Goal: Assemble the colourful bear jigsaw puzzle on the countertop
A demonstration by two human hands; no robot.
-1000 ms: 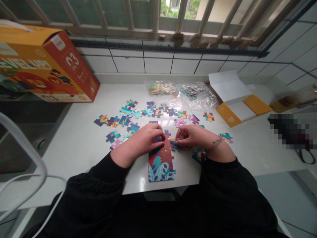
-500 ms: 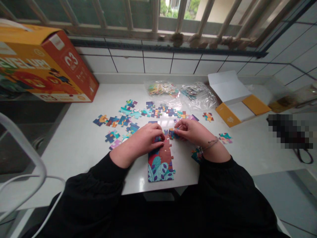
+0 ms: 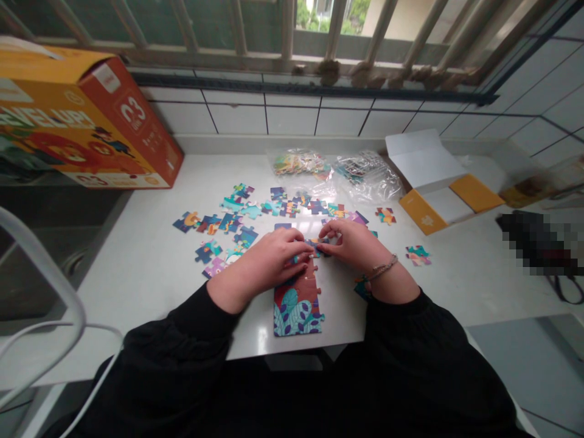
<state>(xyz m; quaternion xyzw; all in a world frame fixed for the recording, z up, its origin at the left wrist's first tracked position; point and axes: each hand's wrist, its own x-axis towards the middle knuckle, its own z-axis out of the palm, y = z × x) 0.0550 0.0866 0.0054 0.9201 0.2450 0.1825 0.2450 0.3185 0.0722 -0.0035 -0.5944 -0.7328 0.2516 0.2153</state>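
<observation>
- The joined puzzle (image 3: 298,307) is laid flat on the white counter (image 3: 150,292), its upper part partly covered by the left hand (image 3: 274,255).
- The left fingers are bent over the puzzle, with their tips at its upper right part; whether anything is gripped by them cannot be told.
- A small puzzle piece (image 3: 314,244) is pinched at its right side by the thumb and fingertips of the right hand (image 3: 356,246).
- This piece is placed at the upper right edge of the joined puzzle, between the 2 hands and just beside the left fingertips; whether it is locked in cannot be told.
- Loose pieces (image 3: 229,222) are scattered beyond and to both sides of the hands.
- Farther back, 2 clear bags (image 3: 301,163) are set beside an opened box (image 3: 424,213).
- A large orange box (image 3: 91,121) is seen at the far left.
</observation>
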